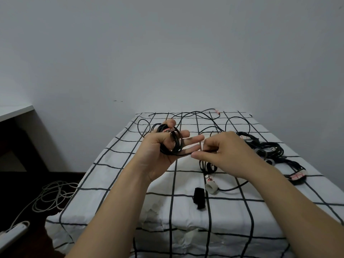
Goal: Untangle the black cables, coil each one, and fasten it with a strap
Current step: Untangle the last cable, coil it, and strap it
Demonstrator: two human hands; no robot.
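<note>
My left hand (163,146) is raised palm up over the checked table, with a small coil of black cable (172,141) looped round its fingers and the thumb pressing on top of it. Just to the right, my right hand (221,149) pinches the free run of that cable, which hangs down in black loops (207,167). A loose black cable (197,116) sprawls across the far side of the table. A tangled heap of black cables (268,148) lies at the right. A black strap (199,199) lies near the front, beside a white plug (211,185).
The table wears a white cloth with a black grid (130,183). A taped cable end (297,176) lies at the right edge. On the dark floor to the left are a coil of white cable (54,196) and a white power strip (14,231). A white shelf (14,110) juts out at the left.
</note>
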